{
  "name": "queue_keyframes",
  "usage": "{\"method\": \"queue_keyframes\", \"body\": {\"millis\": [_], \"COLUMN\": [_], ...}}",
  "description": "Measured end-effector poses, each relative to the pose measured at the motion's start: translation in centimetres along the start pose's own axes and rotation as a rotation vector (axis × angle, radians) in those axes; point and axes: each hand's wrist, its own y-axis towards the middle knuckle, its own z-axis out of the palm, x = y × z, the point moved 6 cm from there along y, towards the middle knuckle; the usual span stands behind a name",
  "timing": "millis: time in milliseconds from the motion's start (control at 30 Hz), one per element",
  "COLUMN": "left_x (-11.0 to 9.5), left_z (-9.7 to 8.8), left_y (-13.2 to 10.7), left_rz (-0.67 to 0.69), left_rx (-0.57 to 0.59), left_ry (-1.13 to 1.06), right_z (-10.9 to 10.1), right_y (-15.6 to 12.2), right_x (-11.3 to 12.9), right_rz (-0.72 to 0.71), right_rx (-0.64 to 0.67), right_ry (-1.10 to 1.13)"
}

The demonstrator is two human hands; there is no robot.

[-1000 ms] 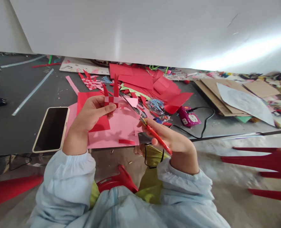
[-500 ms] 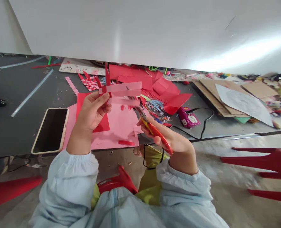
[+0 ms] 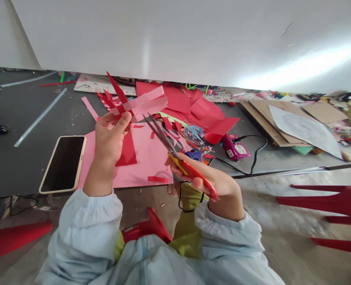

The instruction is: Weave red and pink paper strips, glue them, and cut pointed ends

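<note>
Between thumb and fingers, my left hand (image 3: 111, 130) pinches crossed paper strips, pink ones (image 3: 147, 103) pointing right and red ones (image 3: 117, 88) pointing up. My right hand (image 3: 184, 168) is closed around a pair of scissors (image 3: 197, 174) with red and yellow handles. The scissor blades (image 3: 160, 135) point up and left, slightly parted, just below the pink strip ends. Under both hands lies a pink paper sheet (image 3: 142, 170), with a red paper piece (image 3: 128, 152) on it partly hidden by my left hand. A small red strip (image 3: 157, 179) rests near the sheet's front edge.
A phone (image 3: 63, 164) lies at the left by the table edge. Red paper (image 3: 175, 97) is heaped behind the hands, with scraps beside it. At the right are a purple box (image 3: 236, 147) with a black cable and stacked cardboard (image 3: 261, 114). Red stools (image 3: 326, 202) stand below.
My left hand has turned the strips, so the pink ends now slant upward and the red ones lean left. The scissors have drawn slightly down, and their blades show clear of the strips.
</note>
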Motion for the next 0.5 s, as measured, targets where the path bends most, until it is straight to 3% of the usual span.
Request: {"method": "queue_keyframes", "body": {"millis": [500], "left_x": [0.23], "left_z": [0.86], "left_y": [-0.96], "left_rz": [0.005], "left_rx": [0.06], "left_ry": [-0.078], "right_z": [0.46], "right_y": [1.23], "right_x": [0.2], "right_rz": [0.046], "right_rx": [-0.057], "right_ry": [-0.137]}}
